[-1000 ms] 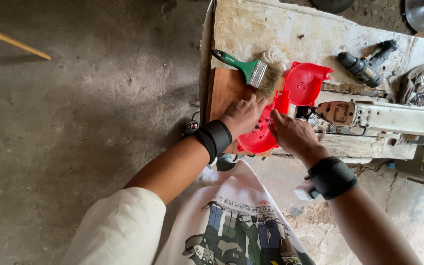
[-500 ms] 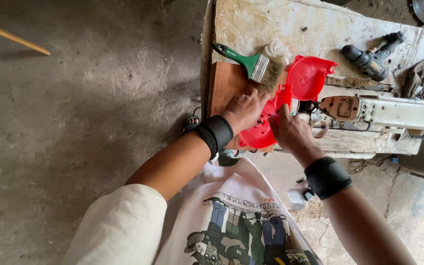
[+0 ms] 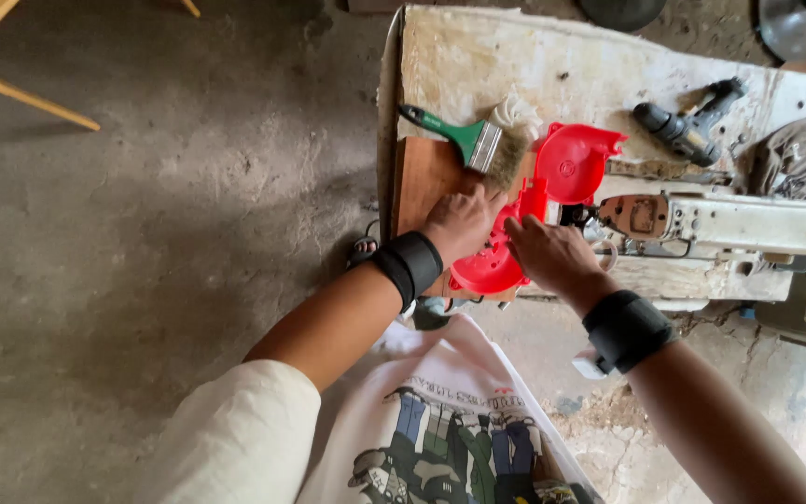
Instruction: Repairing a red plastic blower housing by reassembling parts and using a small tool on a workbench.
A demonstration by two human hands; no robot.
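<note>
A red plastic cover [image 3: 566,166] with a rounded lid lies on a worn white workbench [image 3: 534,65], hinged open over a wooden board [image 3: 422,182]. My left hand [image 3: 462,224] presses on the lower red half [image 3: 482,271] near the bench's front edge. My right hand [image 3: 557,257] rests on the same red part from the right, fingers bent over it. Both wrists wear black bands. A white metal machine body [image 3: 729,224] lies just right of my right hand.
A green-handled paintbrush [image 3: 473,140] lies on the board behind my left hand. A dark cordless drill [image 3: 687,126] sits at the bench's far right, beside a grey rag [image 3: 790,154]. Bare concrete floor [image 3: 160,243] spreads to the left, with a yellow wooden leg [image 3: 20,93].
Both hands stay on the red cover and shift only slightly; the view has drifted a little, moving the bench lower in the picture.
</note>
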